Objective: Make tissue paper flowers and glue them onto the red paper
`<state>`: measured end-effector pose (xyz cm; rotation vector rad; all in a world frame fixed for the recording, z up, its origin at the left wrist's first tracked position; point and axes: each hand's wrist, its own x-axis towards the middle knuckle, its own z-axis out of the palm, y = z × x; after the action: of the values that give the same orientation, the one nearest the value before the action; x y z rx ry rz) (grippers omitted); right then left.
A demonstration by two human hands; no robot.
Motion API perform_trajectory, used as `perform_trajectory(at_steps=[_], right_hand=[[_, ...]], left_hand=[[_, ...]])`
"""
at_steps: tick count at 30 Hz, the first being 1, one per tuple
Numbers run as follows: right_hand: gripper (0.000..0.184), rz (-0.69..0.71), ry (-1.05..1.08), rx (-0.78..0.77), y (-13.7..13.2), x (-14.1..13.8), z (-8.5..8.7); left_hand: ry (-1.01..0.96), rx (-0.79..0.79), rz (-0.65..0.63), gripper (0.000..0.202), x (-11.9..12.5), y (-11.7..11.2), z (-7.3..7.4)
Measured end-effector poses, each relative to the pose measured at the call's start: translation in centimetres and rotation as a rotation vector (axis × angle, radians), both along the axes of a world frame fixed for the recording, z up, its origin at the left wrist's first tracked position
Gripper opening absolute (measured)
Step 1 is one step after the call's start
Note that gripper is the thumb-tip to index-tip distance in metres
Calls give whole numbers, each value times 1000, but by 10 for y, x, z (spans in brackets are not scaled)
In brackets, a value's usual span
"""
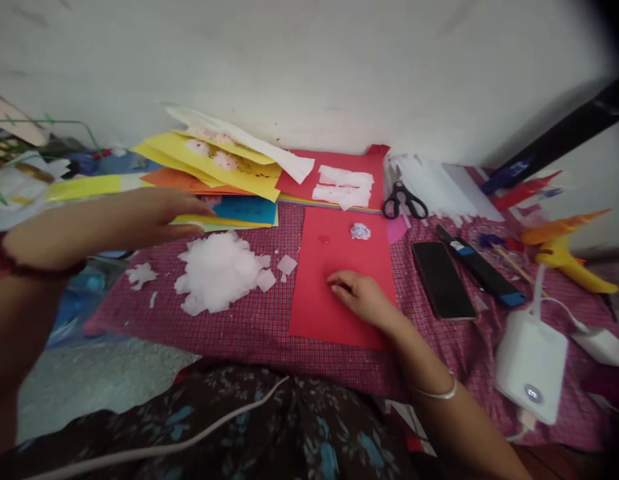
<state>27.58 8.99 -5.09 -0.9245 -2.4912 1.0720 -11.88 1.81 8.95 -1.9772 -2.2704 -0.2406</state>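
My left hand (134, 217) is raised over the left part of the table with its fingers stretched out and nothing in them. Close by, right of and below its fingertips, lies a heap of white paper cut-outs (218, 272), some with scalloped edges. My right hand (362, 297) rests on a sheet of red paper (314, 313), fingers loosely curled, a gap showing between thumb and finger; I see nothing held. Toward the sheet's top sit a small pale, purple-specked ruffled paper flower (360, 231) and a shiny wet-looking spot (324, 239). Small white paper squares (287, 265) lie left of the sheet.
Yellow papers with flowers (214, 163) stack against the wall. Black-handled scissors (403, 202), a phone (443, 280), a box cutter (482, 267), a yellow glue gun (569, 260) and a white power bank (532, 367) lie rightward. A cable (229, 420) crosses my lap.
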Motion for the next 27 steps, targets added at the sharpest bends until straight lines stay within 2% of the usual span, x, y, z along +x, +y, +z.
perform_trajectory(at_steps=[6,9,10,14,18,23,25,27], right_hand=[[23,10,-54,31,-4,-1,1],[23,-40,-78,-2,-3,-3,5],[23,-59,-98,-10,-3,-5,8],[21,-59,-191,58,-2,-32,32],[22,2,-234,207,4,-84,49],[37,31,-373,259,15,-130,40],[30,39,-403,245,18,-136,35],[13,49,-404,214,19,-136,32]], left_hand=[[-153,-31,74,44,1,-114,-40],[-332,42,92,33,0,-155,-68],[-371,117,114,28,1,-164,-77],[-463,189,79,17,10,-175,-105],[-459,234,19,16,12,-167,-114],[-417,301,47,16,-5,-171,-114],[-418,300,60,17,-12,-177,-115],[-423,298,68,17,-17,-183,-117]])
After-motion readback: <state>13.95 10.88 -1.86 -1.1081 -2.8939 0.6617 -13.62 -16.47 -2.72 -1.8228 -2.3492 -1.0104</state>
